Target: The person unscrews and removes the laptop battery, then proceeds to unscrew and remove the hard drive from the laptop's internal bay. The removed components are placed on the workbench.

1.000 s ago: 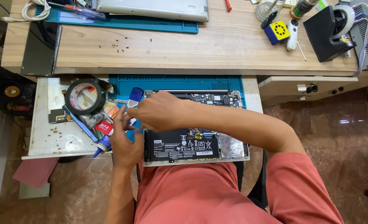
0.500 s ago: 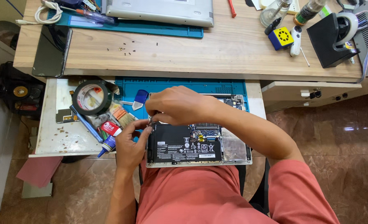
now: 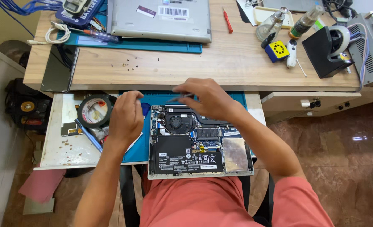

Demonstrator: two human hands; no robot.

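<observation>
Now right hand (image 3: 209, 98) holds tweezers (image 3: 180, 98) near-horizontal, tips pointing left.

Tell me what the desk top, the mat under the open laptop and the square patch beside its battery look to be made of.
Desk top: looks like wood or wood laminate, pale with grain lines, matte.
Mat: likely rubber or silicone, flat teal, no shine.
Square patch: seems metal foil or foil tape, silvery, wrinkled, catching light.

Right hand (image 3: 209, 99) over opened laptop (image 3: 200, 143), perhaps pinching tweezers (image 3: 180, 98)
</observation>
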